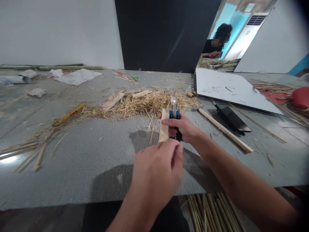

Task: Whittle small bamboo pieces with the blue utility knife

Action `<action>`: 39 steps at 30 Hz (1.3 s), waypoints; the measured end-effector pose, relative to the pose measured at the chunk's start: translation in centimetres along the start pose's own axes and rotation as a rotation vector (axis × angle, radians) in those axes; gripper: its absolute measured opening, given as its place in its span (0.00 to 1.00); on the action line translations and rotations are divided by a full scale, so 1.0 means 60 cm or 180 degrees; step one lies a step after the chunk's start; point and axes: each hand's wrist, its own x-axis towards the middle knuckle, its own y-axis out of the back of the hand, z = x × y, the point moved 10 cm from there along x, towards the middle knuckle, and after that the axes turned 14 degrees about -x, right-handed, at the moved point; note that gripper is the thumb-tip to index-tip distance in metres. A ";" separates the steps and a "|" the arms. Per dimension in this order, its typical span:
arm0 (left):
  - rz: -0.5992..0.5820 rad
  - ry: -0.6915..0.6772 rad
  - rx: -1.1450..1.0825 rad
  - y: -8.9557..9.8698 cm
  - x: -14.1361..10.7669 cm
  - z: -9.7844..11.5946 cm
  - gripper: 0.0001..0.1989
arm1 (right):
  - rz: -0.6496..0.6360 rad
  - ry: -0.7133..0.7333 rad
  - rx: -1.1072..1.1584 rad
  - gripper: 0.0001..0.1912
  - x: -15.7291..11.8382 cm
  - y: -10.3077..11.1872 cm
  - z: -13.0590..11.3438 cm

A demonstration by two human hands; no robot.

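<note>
My right hand [182, 127] is wrapped round a blue and black tool [174, 114] with a shiny metal end pointing away from me. Its thumb lies across a pale flat strip [164, 124] that looks like split bamboo, beside the tool. Nearer to me, my left hand [158, 167] is closed at the strip's near end, its fingers pinched together and slightly blurred. A heap of straw-coloured shavings [154, 103] spreads on the grey table just beyond both hands.
A cleaver-like black blade [233, 119] and a bamboo rod [225, 130] lie at the right. A yellow-handled tool [70, 114] is at the left. Bamboo sticks [212, 212] stand below the table edge [72, 204]. A mirror shows a person [212, 46].
</note>
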 end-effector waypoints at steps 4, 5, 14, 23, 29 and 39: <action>0.0472 0.0538 0.0481 0.047 0.011 -0.057 0.17 | -0.0041 0.0068 0.0047 0.16 -0.002 -0.002 -0.003; 0.0337 0.0621 0.0438 0.044 0.021 -0.071 0.19 | -0.0064 0.0086 0.0050 0.16 -0.002 -0.004 -0.004; -0.0960 0.0546 -0.1663 -0.037 0.132 -0.138 0.10 | 0.0268 0.0326 -0.0190 0.14 0.000 0.014 -0.017; -0.0782 0.1296 -0.3969 -0.056 0.118 -0.188 0.11 | 0.1010 0.1282 -0.3799 0.20 -0.035 0.016 -0.084; -0.1045 0.1252 -0.3318 -0.053 0.104 -0.188 0.18 | 0.0800 0.1187 -0.4963 0.17 -0.024 -0.018 -0.067; -0.0278 0.0440 -0.1338 -0.005 0.113 -0.183 0.27 | 0.1239 0.1180 -0.5413 0.16 -0.030 -0.016 -0.065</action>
